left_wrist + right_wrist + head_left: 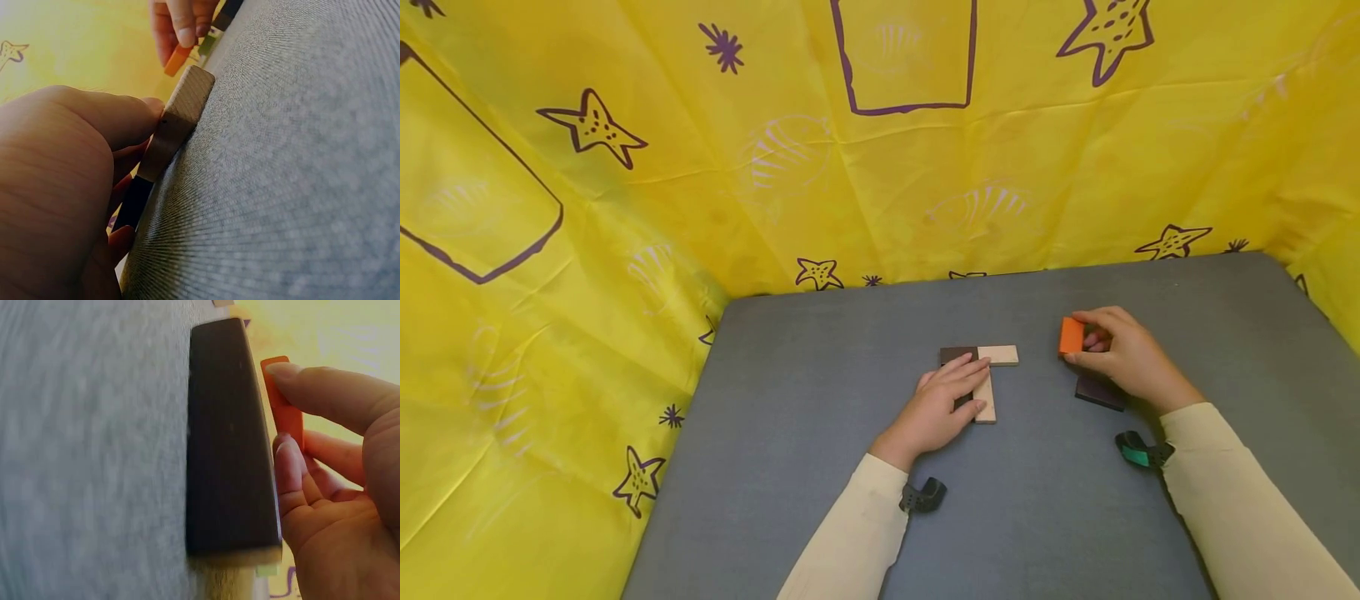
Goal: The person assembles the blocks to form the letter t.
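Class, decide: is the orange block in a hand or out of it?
In a hand: the head view shows the right hand pinching the orange block between thumb and fingers.

On our counter [790,467], we see grouped blocks [997,356] under the left hand [931,410], a lone block [1100,395] to their right, a held block [1071,337] beyond that, and cloth [880,192] behind.

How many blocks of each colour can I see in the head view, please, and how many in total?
Pale blocks: 2
Dark blocks: 3, two of them partly covered by the left hand
Orange block: 1
Total in sight: 6
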The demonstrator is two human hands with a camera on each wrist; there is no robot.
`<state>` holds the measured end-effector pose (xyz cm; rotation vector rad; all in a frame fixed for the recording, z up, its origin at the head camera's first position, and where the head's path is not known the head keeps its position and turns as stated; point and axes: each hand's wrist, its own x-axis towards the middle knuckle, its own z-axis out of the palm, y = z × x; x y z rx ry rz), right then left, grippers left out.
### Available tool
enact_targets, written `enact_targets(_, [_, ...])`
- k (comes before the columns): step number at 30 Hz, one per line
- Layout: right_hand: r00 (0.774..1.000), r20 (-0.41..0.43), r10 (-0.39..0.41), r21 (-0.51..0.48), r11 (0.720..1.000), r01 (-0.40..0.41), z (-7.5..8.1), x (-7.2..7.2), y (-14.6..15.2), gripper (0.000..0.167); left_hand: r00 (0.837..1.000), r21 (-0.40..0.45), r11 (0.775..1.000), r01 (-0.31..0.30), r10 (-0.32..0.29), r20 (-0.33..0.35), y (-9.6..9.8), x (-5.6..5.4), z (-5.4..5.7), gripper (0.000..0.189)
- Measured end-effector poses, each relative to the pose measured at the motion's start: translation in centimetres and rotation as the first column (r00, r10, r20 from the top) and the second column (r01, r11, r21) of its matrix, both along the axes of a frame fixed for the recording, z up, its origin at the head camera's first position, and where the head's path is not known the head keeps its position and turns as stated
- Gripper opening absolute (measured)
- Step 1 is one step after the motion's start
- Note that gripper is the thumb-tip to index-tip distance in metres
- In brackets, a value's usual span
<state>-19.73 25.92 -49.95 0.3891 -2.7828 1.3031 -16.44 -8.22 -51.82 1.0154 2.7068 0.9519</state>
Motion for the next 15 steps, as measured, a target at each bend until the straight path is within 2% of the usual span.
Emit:
enact_targets(10, [1.0,-0.008,-0.003,-0.013,1.0,0.003,0.5,-0.5,-1.8,0.064,1.0,-0.004,1.0,-0.006,0.006,-0.01,0.0,0.0,-0.1,0.051])
enact_targets(15, [1.0,0.016,0.004,-0.04,0.999,-0.004,0.5,-0.8,-2.9,0.065,1.0,-0.005,1.0,-0.015,0.015,-0.008,0.2,-0.1,0.0,0.046])
